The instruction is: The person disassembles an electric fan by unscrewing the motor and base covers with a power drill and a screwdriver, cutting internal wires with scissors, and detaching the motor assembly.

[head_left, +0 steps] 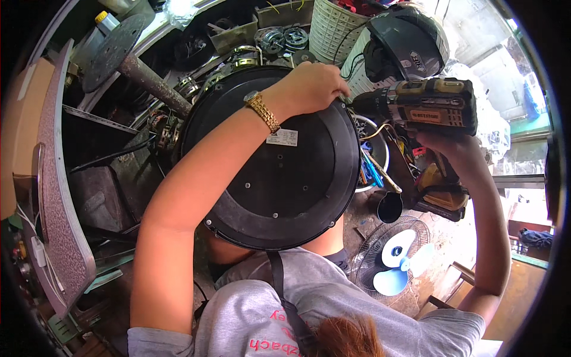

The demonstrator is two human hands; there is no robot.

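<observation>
A large round black base lies across my lap, with a white label near its middle and screws along its rim. My left hand, a gold watch on its wrist, rests over the base's far right edge. Its fingers are curled together by a rim screw; whatever they pinch is too small to make out. A black and tan cordless drill is in my right hand, wrapped round its handle. The drill's nose points left and comes close to my left fingertips at that edge.
A black helmet sits behind the drill by a white woven basket. To the right of the base stand a white tub of tools and a fan grille with blades. A rusty post with a disc rises at left.
</observation>
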